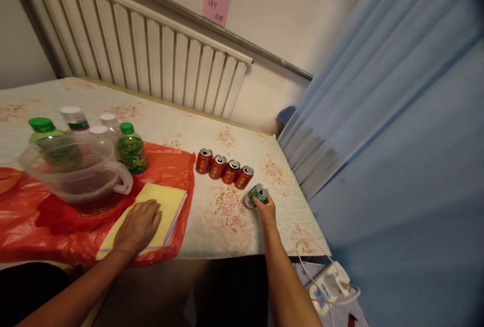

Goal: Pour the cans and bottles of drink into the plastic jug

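My right hand (266,211) grips a green and white drink can (251,199), its opened top tilted a little. It is at the near end of a row of several red drink cans (218,166) standing on the floral tablecloth (212,226). My left hand (139,223) lies flat, fingers stretched out, on a folded yellow cloth (172,201). Under the cloth spreads a red plastic bag (166,158). Left of that hand stands a clear plastic measuring jug (75,180) with a handle.
Behind the jug are green-capped bottles (131,150) and white-capped bottles (74,117). A radiator (151,54) runs along the wall, which bears a pink note (216,5). A blue curtain (378,130) hangs at the right. Below the table's right corner lies a power strip (327,286) with cables.
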Motion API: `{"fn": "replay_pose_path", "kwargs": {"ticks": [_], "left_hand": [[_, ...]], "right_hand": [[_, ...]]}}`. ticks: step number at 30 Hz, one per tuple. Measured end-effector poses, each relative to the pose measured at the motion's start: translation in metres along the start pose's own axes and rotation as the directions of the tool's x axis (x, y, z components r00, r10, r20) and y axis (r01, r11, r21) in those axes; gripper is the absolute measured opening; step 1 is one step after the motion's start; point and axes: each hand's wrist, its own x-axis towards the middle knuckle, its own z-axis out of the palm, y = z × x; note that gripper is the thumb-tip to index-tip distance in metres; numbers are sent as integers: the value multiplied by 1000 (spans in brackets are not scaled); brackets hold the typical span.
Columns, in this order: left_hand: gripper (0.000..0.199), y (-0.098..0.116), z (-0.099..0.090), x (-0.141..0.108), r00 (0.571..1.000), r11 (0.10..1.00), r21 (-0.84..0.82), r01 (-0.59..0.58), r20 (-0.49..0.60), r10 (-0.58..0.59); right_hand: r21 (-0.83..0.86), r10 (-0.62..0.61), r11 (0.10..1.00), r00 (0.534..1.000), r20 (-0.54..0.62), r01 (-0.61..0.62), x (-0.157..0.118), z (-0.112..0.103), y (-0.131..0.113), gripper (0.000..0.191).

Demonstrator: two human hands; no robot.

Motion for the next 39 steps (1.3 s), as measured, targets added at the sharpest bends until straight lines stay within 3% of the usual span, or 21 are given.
{"fn": "replay_pose_path", "kwargs": {"ticks": [17, 28, 39], "left_hand": [[31, 1, -1, -2, 1000, 1000, -8, 5, -28, -5], [33, -1, 0, -2, 1000, 1000, -7, 10, -13, -10], [33, 0, 1, -2, 1000, 1000, 18, 1, -13, -1]], "right_hand": [[-132, -86, 988, 995, -43, 80, 35, 21, 13, 59], [-195, -119, 975, 992, -39, 109, 35, 18, 24, 69], [-417, -200, 895, 978, -67, 155, 20, 16, 36, 50]]}}
